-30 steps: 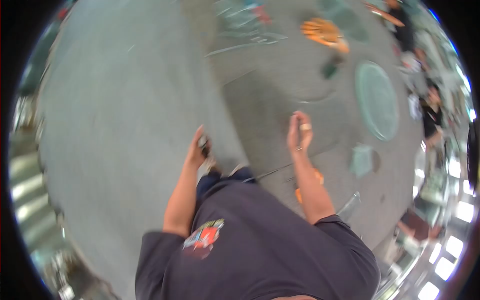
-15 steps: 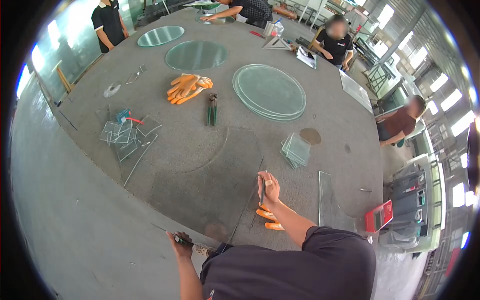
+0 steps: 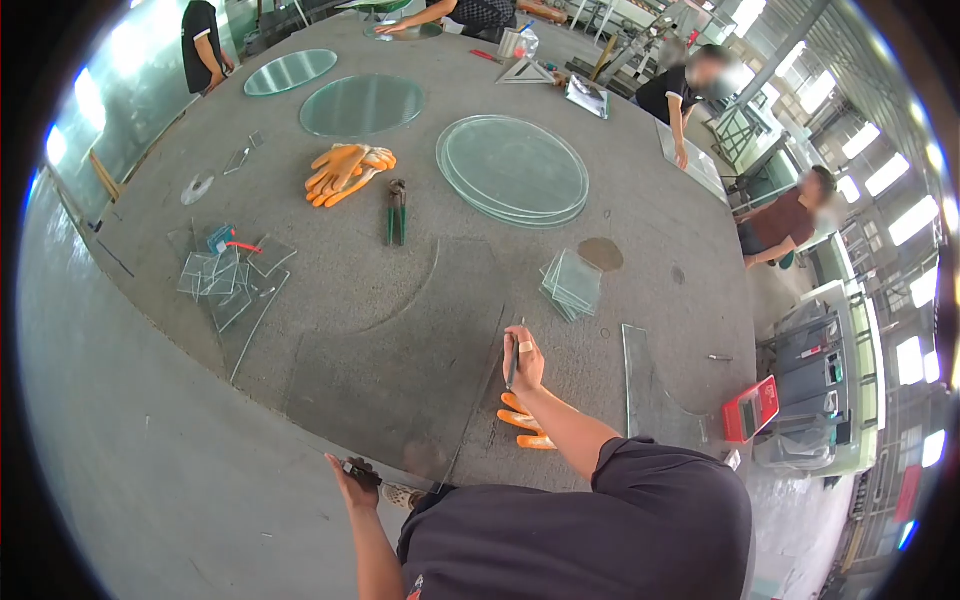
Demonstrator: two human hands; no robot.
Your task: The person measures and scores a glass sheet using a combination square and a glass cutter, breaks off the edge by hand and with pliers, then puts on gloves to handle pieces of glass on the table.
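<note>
lower centre: right hand (image 3: 526, 364) has fingers closed on a dark pen-like tool (image 3: 514, 368), left hand (image 3: 350, 486) on a dark object (image 3: 364, 475); a careless knock could chip the curved glass sheet (image 3: 400, 370), mid-frame.

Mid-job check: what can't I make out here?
All in the head view:
Dark object in the left hand: too small and dark to identify.
Pen-like tool in the right hand: tip too small.
Orange glove: partly hidden by the right forearm.
Red device: display too small to read.
Black-shirted person, top left: head cut off by the upper edge.
</note>
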